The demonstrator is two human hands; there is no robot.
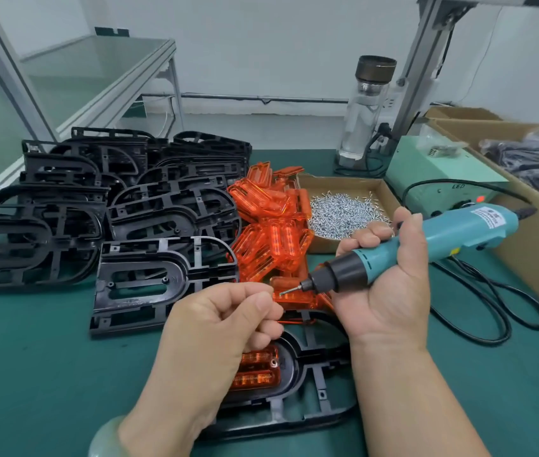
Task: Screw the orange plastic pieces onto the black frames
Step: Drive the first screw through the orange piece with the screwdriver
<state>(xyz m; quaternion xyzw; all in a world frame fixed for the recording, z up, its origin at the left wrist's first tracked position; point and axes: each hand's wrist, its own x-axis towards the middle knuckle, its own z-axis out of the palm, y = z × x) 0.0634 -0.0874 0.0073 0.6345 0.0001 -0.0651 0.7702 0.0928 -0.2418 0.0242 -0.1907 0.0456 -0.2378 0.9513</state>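
Note:
My right hand (390, 285) grips a teal electric screwdriver (426, 245), its bit pointing left at my left hand. My left hand (225, 321) has its fingers curled, thumb and forefinger pinching something tiny at the bit's tip; the screw itself is too small to make out. Under both hands lies a black frame (311, 397) with an orange plastic piece (256, 371) seated in its opening. A heap of loose orange pieces (271, 225) sits behind the hands. A single black frame (149, 278) lies to the left, in front of stacks of black frames (103, 199).
A cardboard tray of silver screws (343, 212) stands behind my right hand. A pale green power unit (442, 183) with a red light, a black cable (492, 308), a clear bottle (363, 110) and cardboard boxes (525, 179) fill the right side. The table has a green mat (30, 357).

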